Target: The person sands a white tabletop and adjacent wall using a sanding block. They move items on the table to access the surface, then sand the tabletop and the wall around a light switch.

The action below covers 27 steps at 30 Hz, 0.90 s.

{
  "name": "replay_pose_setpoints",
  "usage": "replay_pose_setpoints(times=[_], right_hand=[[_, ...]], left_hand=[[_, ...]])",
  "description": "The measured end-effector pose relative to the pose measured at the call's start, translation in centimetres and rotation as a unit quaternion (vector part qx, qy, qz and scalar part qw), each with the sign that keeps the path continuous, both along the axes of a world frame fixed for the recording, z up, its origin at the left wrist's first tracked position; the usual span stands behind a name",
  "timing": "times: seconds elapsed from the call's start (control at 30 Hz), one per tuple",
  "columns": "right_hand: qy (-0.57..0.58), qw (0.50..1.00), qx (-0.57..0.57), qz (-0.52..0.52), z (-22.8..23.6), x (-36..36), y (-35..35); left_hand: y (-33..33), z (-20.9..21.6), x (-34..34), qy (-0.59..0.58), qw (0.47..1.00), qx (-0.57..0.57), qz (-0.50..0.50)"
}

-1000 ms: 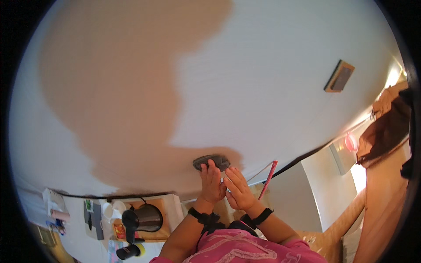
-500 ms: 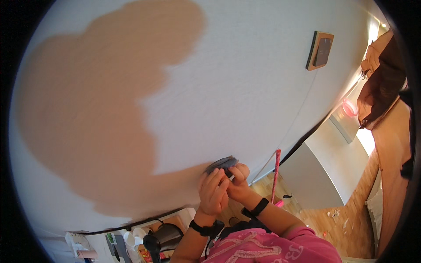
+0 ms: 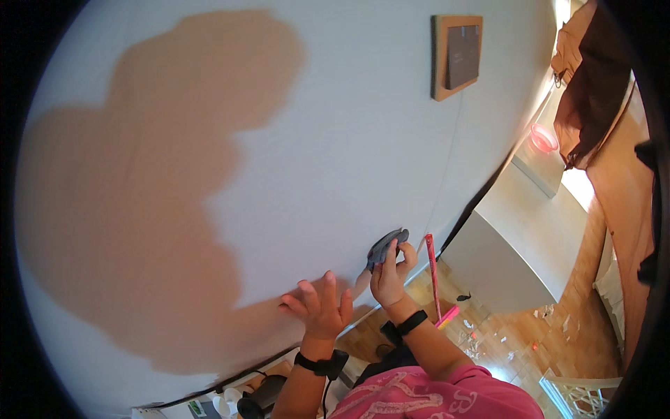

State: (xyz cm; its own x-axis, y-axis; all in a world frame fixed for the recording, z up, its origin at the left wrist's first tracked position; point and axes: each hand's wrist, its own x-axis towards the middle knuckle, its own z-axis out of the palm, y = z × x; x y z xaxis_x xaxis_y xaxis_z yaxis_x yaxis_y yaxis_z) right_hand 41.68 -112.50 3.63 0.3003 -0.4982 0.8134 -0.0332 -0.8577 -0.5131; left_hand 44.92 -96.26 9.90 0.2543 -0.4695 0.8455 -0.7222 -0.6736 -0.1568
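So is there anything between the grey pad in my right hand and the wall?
Nothing visible. The right hand presses the grey pad directly against the white wall. The left hand lies open on the wall beside it, to the left.

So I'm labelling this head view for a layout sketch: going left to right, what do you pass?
Tan patch on the wall → left hand flat against the wall → right hand holding a grey sanding block → pink stick → grey cabinet → brown cloth hanging.
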Motion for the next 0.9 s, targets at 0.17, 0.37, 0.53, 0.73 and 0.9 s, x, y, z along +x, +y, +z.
replay_pose_setpoints(times=[0.17, 0.37, 0.53, 0.73, 0.9], right_hand=[[0.034, 0.986, 0.068, 0.15, -1.5, 0.1, 0.2], [-0.037, 0.994, 0.014, 0.098, -0.3, 2.4, -1.6], [-0.043, 0.996, 0.009, 0.079, 1.3, 2.2, -7.4], [-0.053, 0.979, 0.175, 0.091, 4.0, 1.6, -11.3], [-0.096, 0.993, -0.009, 0.062, 7.2, 2.8, -14.1]], left_hand=[[-1.7, -0.7, -0.4, 0.039, 0.997, -0.017, -0.058], [-6.5, 1.1, -0.5, 0.101, 0.985, 0.041, -0.136], [-9.5, 2.5, -0.2, 0.065, 0.99, 0.056, -0.115], [-14.0, 5.1, -0.6, 0.051, 0.991, 0.078, -0.097], [-18.0, 7.3, -0.3, 0.069, 0.989, 0.06, -0.12]])
